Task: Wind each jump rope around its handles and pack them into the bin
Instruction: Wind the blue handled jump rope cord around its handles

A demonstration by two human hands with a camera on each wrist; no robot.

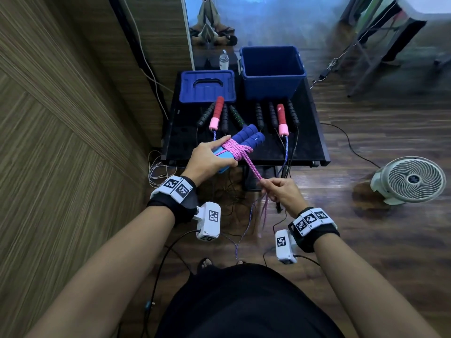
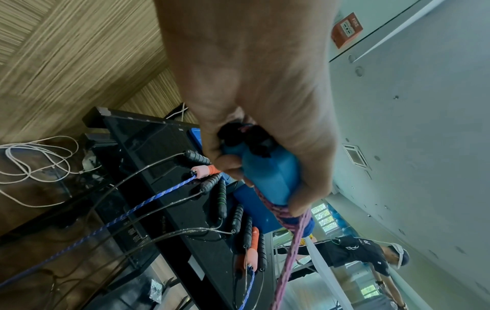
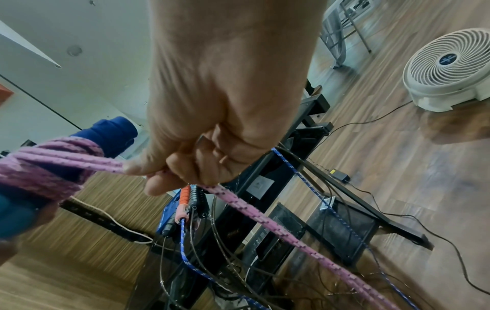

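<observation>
Braided pink rope [image 1: 238,151] coils round foam handles [image 1: 246,139]

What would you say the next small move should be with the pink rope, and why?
Probably another turn: the right hand pinches the pink rope, loose rope hangs below it, and the left hand grips the blue handles.

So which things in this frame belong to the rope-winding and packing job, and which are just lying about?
Part of the job:
- blue handles gripped by the left hand
- pink rope pinched by the right hand
- red-handled rope and black-handled ropes on the table
- blue bin
- bin lid

Just lying about:
- white fan
- bottle
- floor cables
</observation>
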